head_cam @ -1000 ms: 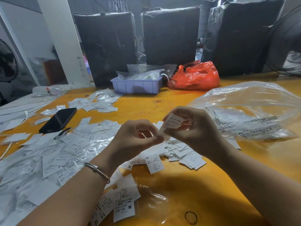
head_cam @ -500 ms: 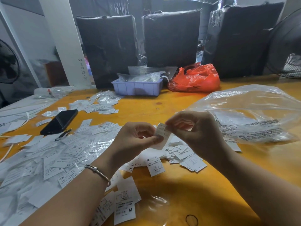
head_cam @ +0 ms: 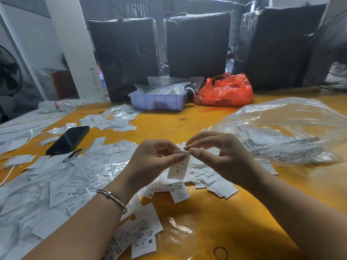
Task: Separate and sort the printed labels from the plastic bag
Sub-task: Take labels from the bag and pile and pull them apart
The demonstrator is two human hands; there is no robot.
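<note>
Both hands work one printed label point(head_cam: 178, 168) above the yellow worktop point(head_cam: 216, 212): the left hand point(head_cam: 155, 162) pinches its top edge, and the right hand point(head_cam: 221, 152) pinches the same edge from the other side — apparently peeling stuck labels apart. It reads "S". Next it likely goes to a matching size pile, which calls for a clean split first. Loose labels nearby read "XL", "M", "XS" — the clear plastic bag point(head_cam: 293, 132) lies to the right.

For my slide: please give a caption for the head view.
Both hands, left and right, pinch an S label above scattered labels.
</note>
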